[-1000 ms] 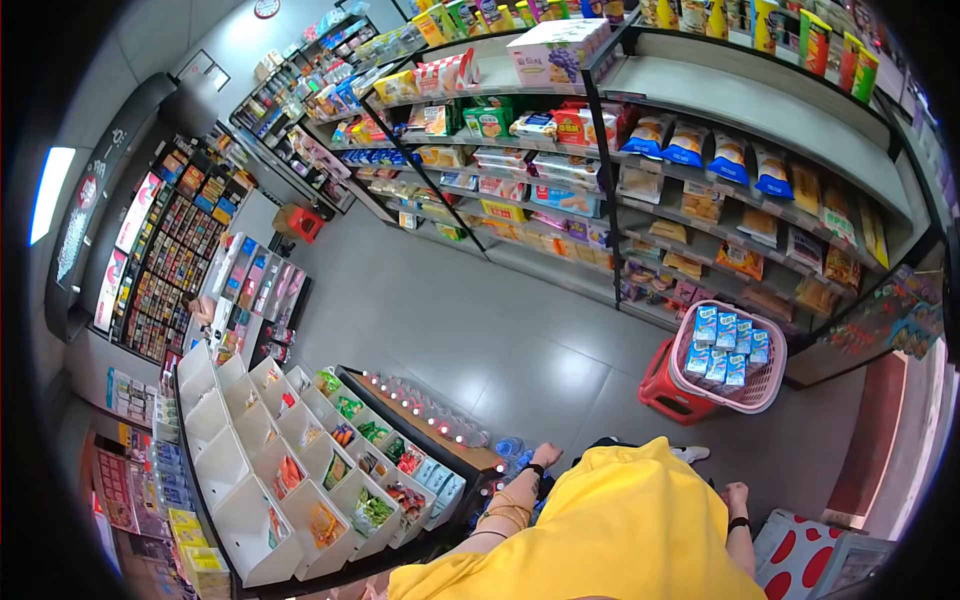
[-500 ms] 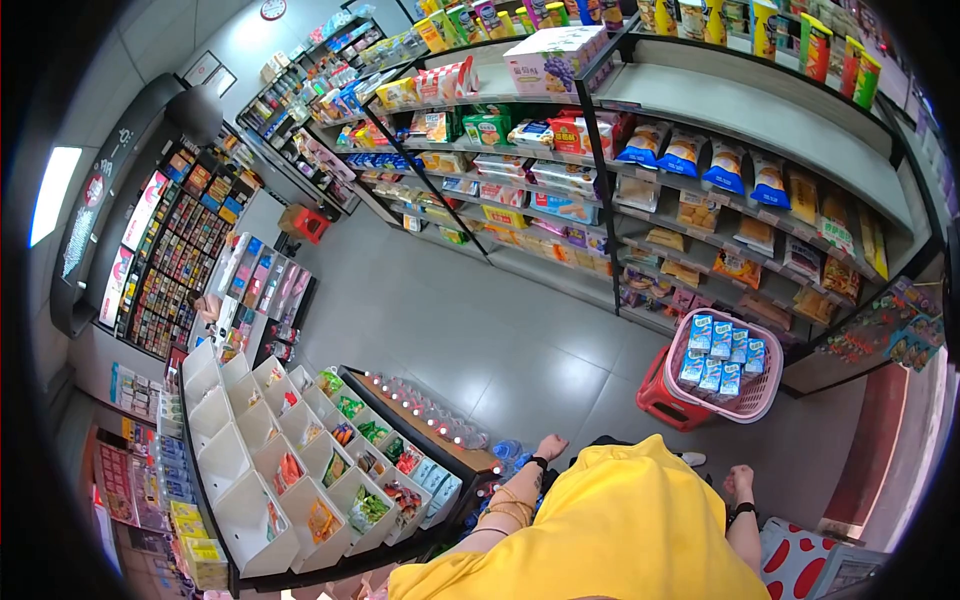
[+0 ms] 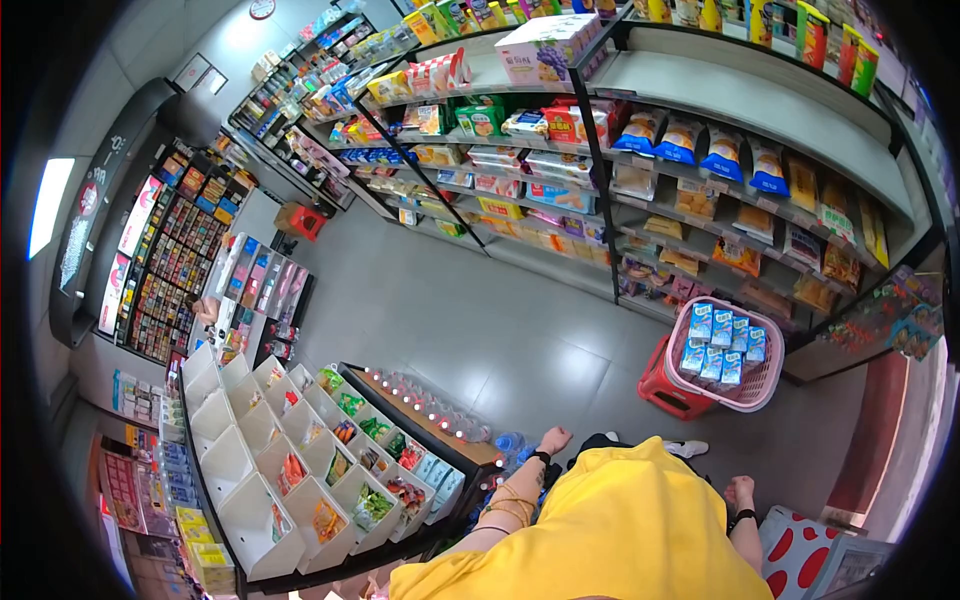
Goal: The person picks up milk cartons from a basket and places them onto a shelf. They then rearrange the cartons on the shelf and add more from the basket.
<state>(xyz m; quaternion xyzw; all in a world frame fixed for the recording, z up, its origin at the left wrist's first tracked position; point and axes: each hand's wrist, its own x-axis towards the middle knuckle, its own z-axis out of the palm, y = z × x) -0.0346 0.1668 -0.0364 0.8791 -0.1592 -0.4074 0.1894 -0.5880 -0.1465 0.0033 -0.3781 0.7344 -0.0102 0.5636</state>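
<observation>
I've got left hand (image 3: 556, 440) and right hand (image 3: 740, 490) both curled narrow. Pink basket (image 3: 758, 393) with blue cartons (image 3: 720, 345) on red stool (image 3: 670, 392), 12 o'clock from right hand; bottles (image 3: 511, 443), 9 o'clock from left.

Bright, fisheye-warped, glare on floor (image 3: 430, 290)

Single view, head-worn — looks forward and steeply down from above the wearer's yellow shirt (image 3: 590, 530), which fills the bottom edge at close range. Wide, round-edged field; corners dark. Snack shelves (image 3: 700, 185) cross the upper right at middle range, white bins (image 3: 255, 520) lie nearer at lower left — the wall clock (image 3: 262, 8) is far off, upper left.
</observation>
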